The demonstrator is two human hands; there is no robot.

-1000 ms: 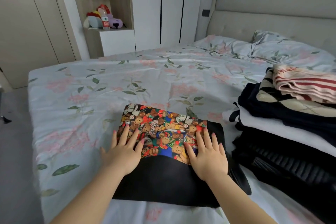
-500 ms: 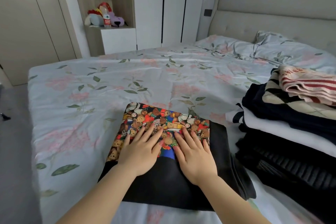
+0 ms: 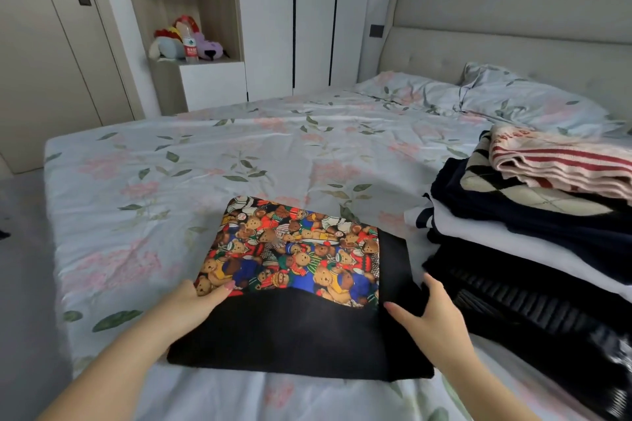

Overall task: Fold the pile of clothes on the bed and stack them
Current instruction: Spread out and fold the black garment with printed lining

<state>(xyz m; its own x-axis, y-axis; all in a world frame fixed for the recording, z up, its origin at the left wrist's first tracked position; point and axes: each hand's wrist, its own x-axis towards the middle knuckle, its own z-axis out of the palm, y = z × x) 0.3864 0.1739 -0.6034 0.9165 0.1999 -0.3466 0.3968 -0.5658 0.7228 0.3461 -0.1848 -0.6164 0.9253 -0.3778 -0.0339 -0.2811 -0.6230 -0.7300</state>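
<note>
Black cloth is being gripped on both sides. The left hand [image 3: 196,301] is clamping the left edge of the folded garment [image 3: 290,335], with its thumb lying on top at the corner of the bear-print panel [image 3: 294,256] and its fingers tucked out of sight beneath. The right hand [image 3: 432,309] is gripping the right edge the same way, thumb pointing inward across the black fabric and fingers wrapping round the side.

Holding both edges at once is probably meant to keep the layers from sliding apart when the bundle is lifted, so the fold looks finished and the carry is the step in hand. The garment is lying flat on the near part of the bed [image 3: 205,174], close to the person and just left of the stack of folded clothes [image 3: 496,239]. That stack is where it is likely going. It is already several layers high, with a red-striped knit [image 3: 561,164] sitting on top of an argyle piece, then white, then dark ribbed fabric at the bottom. Its top is sitting unevenly, so a careless drop could be tipping it.

The bed is wearing a pale floral sheet, lightly creased, with matching pillows [image 3: 513,102] resting against a padded grey headboard [image 3: 513,27] at the far right. Beyond the far left corner, plush toys [image 3: 178,41] and a bottle are sitting in an open wooden shelf, between a door [image 3: 51,44] and a white wardrobe [image 3: 307,10].
</note>
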